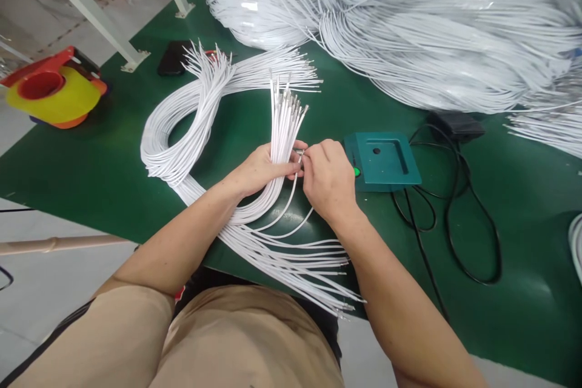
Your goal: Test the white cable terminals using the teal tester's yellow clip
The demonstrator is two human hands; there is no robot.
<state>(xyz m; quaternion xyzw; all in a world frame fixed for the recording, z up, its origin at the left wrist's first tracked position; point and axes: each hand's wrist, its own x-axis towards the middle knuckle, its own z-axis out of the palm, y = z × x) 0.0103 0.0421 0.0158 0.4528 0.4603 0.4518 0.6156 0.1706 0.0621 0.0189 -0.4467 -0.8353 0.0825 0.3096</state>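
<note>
Clasped in your left hand (260,168) is a bunch of white wires (282,136), tips pointing away from you, just in from the desk's (536,242) front edge; your right hand (331,180) pinches a single wire (293,190) beside it. Nearest you, loose wires (254,247) fan out along that edge. Farther in, a teal device (386,179) sits right of your hands, a wire coil (157,133) left; beyond, a large wire heap (436,42) spreads toward the far edge.
</note>
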